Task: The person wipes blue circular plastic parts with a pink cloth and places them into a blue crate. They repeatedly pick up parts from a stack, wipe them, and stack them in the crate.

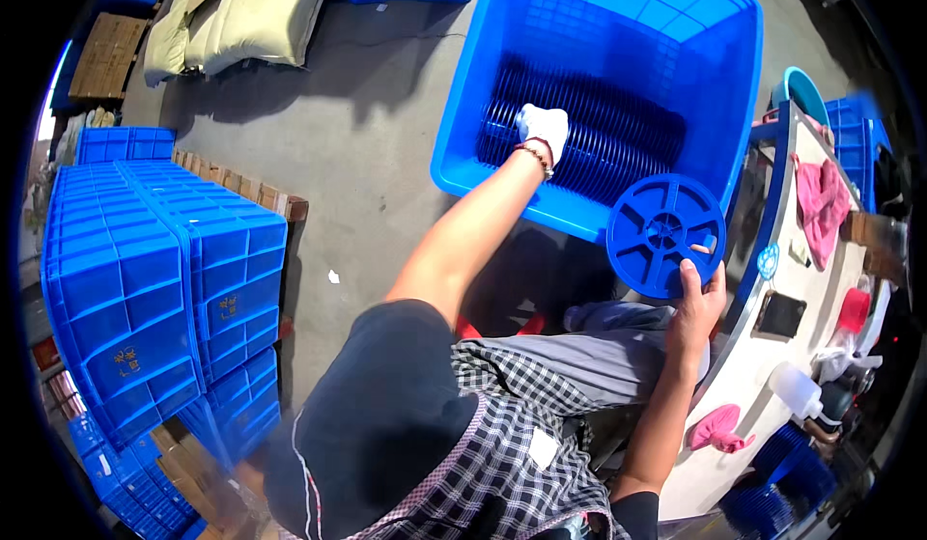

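Note:
In my right hand (699,310) is a blue plastic spoked disc (663,231), round with a central hub and openings between the spokes. The fingers grip its lower right edge, thumb on the near face. My left hand (544,127), in a white glove, reaches into a large blue plastic bin (452,115). It rests on the left part of packed rows of blue discs (623,139) standing on edge there. The glove's fingertips are hidden, so whether they hold a disc cannot be made out. The held disc overlaps the bin's near right corner.
To the right a pale worktable (715,477) carries pink cloths (821,207), a dark pad (780,315), a white bottle (796,389) and stacked blue discs (772,487). Stacked blue crates (126,279) stand at left. Pale sacks (256,19) lie at the far left.

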A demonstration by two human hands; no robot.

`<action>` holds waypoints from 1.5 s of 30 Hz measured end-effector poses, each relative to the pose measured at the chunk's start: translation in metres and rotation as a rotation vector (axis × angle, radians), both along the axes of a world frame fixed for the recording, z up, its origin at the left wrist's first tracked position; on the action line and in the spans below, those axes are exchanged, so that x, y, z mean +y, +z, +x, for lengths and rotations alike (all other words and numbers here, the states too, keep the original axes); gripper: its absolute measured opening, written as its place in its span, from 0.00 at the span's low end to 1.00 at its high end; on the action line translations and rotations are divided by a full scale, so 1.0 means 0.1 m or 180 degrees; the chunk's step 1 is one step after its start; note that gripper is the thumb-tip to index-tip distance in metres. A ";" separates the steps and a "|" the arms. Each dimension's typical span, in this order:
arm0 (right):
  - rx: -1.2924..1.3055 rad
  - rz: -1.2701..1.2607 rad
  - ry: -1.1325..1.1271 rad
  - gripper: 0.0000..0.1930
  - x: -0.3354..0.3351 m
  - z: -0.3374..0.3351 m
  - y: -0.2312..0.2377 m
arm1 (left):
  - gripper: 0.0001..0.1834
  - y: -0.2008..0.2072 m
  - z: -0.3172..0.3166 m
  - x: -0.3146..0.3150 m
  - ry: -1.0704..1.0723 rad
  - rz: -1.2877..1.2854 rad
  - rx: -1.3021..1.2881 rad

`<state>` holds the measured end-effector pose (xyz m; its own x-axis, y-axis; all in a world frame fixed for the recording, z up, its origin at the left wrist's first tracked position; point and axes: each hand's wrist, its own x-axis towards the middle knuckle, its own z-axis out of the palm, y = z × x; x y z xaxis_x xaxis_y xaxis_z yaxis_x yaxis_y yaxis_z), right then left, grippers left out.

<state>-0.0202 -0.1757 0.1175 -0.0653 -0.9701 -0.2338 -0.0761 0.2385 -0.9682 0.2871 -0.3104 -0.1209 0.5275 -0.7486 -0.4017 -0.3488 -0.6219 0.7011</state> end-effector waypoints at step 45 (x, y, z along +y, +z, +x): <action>0.1095 -0.0391 0.1396 0.27 -1.41 2.19 -0.90 | 0.37 0.35 -0.24 -0.14 0.0003 0.0566 -0.1218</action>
<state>0.1991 -0.3171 0.0275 0.2973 -0.9423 -0.1542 -0.4585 0.0008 -0.8887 0.2634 -0.3240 -0.0856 0.6643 -0.6848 -0.2996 -0.5625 -0.7220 0.4029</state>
